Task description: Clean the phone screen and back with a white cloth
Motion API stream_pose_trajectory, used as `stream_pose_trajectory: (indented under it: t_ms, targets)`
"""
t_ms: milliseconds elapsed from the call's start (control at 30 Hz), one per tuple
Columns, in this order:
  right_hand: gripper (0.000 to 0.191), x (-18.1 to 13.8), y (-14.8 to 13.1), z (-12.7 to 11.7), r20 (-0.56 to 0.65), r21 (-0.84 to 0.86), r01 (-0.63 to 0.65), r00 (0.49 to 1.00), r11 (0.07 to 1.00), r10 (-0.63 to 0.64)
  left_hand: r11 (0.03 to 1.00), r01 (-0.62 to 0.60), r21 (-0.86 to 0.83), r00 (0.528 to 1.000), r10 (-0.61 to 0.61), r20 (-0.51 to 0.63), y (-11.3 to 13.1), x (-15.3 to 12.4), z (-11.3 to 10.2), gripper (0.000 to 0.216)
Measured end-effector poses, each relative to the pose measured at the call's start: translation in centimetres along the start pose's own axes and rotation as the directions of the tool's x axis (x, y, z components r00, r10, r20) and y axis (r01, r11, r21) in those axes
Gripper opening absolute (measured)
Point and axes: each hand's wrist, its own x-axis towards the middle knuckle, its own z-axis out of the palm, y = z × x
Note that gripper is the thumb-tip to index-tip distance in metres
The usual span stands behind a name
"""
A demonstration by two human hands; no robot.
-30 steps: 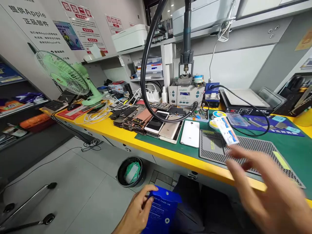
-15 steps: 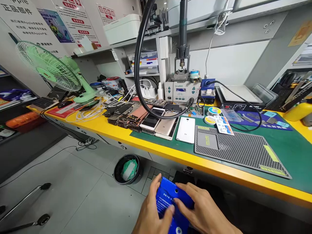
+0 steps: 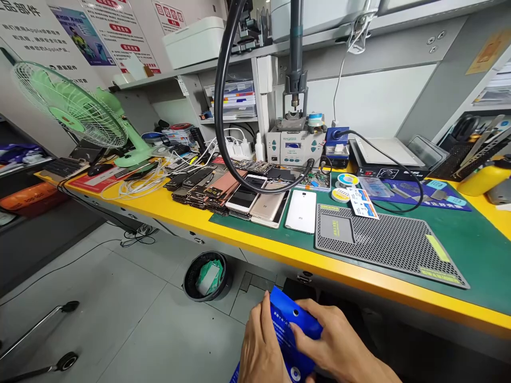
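Observation:
Below the bench's front edge I hold a blue packet (image 3: 288, 325) with white print and a punched hole near its top. My left hand (image 3: 261, 348) grips its left side, thumb up along the edge. My right hand (image 3: 339, 346) pinches the packet's face from the right, fingers closed on it. On the bench above lies a small white and blue packet (image 3: 362, 202) at the top of a black perforated mat (image 3: 393, 244).
A row of phones (image 3: 239, 194) and a white phone back (image 3: 302, 211) lie on the green mat (image 3: 471, 239). A hot-air station (image 3: 293, 146) with a black hose stands behind. A green fan (image 3: 75, 114) stands left. A black bin (image 3: 207, 276) sits on the floor.
My right hand left the bench, where it had set down the small white packet, and came down onto the blue packet. Both hands now hold it, slightly tilted.

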Motion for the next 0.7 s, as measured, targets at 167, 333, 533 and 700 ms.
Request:
stream_pose_trajectory:
  t_ms: [167, 333, 533, 700]
  targets:
    - [0.043, -0.2, 0.4, 0.8, -0.101, -0.117, 0.086, 0.990, 0.989, -0.098, 0.994, -0.031, 0.103, 0.999, 0.033, -0.020, -0.6, 0.3, 0.5, 0.114]
    - [0.022, -0.5, 0.1, 0.7, -0.086, -0.108, 0.023, 0.996, 0.994, -0.032, 0.982, -0.058, 0.178, 0.998, 0.062, -0.019, -1.2, 0.1, 1.0, 0.095]
    - [0.017, -0.7, -0.5, -0.5, 0.023, -0.002, -0.054, 0.998, 0.999, 0.054, 0.966, -0.096, 0.240, 0.993, 0.108, -0.037, -1.6, -0.2, 0.9, 0.111]
    - [0.020, -0.7, -0.6, 0.0, 0.073, 0.135, -0.170, 0.984, 0.976, 0.162, 0.952, -0.141, 0.271, 0.980, 0.173, -0.097, -2.0, -0.5, 1.3, 0.092]
